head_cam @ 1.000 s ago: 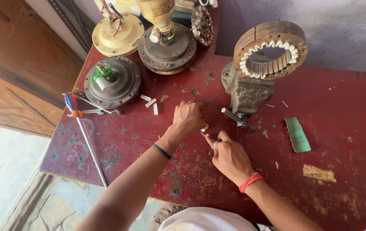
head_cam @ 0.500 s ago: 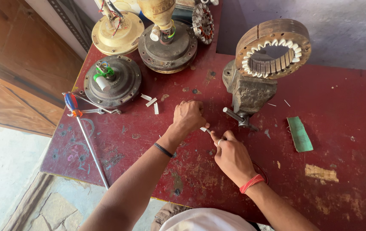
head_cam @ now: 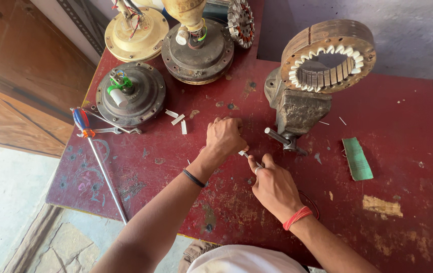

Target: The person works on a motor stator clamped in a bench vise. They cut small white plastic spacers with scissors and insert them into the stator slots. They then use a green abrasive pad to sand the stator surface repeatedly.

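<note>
My left hand (head_cam: 225,138) and my right hand (head_cam: 273,183) meet over the red worktable (head_cam: 403,232), just in front of a grey bench vise (head_cam: 295,112). The left hand's fingertips pinch a small white strip (head_cam: 242,152). A thin metal tool (head_cam: 253,159) sits in the closed right hand, its tip touching that strip. The vise clamps a round brown stator ring (head_cam: 328,54) with white slot liners around its inner teeth. The strip is mostly hidden by my fingers.
Several fan motor housings (head_cam: 131,94) stand at the table's back left. A long screwdriver with a red and blue handle (head_cam: 97,161) lies at the left edge. Loose white strips (head_cam: 178,120) lie near the motors. A green folded piece (head_cam: 356,158) lies at the right.
Both hands have stayed close together in front of the vise. The right hand has shifted slightly toward the left hand's fingertips.
</note>
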